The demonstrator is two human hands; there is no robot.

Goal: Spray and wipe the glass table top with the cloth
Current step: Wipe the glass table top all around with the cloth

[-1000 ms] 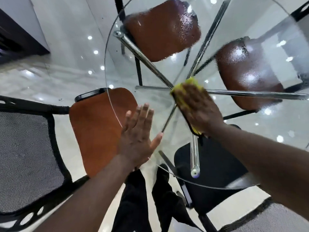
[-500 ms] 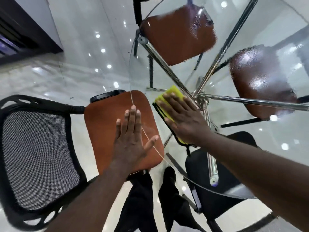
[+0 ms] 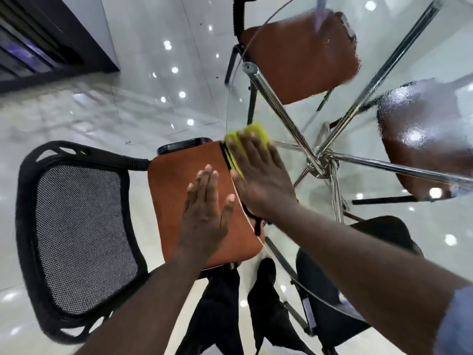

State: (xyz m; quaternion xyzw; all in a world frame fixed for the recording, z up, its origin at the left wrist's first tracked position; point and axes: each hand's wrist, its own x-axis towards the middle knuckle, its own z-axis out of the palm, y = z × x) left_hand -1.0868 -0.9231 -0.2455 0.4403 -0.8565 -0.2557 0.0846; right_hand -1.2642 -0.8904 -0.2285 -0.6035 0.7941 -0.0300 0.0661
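The round glass table top (image 3: pixel 384 226) fills the right half of the view, its chrome legs (image 3: pixel 281 108) showing through it. A yellow cloth (image 3: pixel 252 134) with a dark edge lies on the glass at the table's left rim. My right hand (image 3: pixel 258 175) presses flat on the cloth with straight fingers. My left hand (image 3: pixel 207 203) is flat and spread just left of it, by the rim, over the orange seat below; whether it touches the glass I cannot tell. Wet droplets cover the far glass. No spray bottle is clearly visible.
An orange-seated chair with a black mesh back (image 3: pixel 76 231) stands at the left under the rim. Two more orange seats (image 3: pixel 302 57) (image 3: pixel 422 134) and a black seat (image 3: pixel 358 278) show through the glass. Glossy white floor tiles (image 3: pixel 153 98) surround it.
My right hand has slid the cloth leftward from the table's middle to its left rim. My left hand stayed flat near the rim. The view has shifted left.
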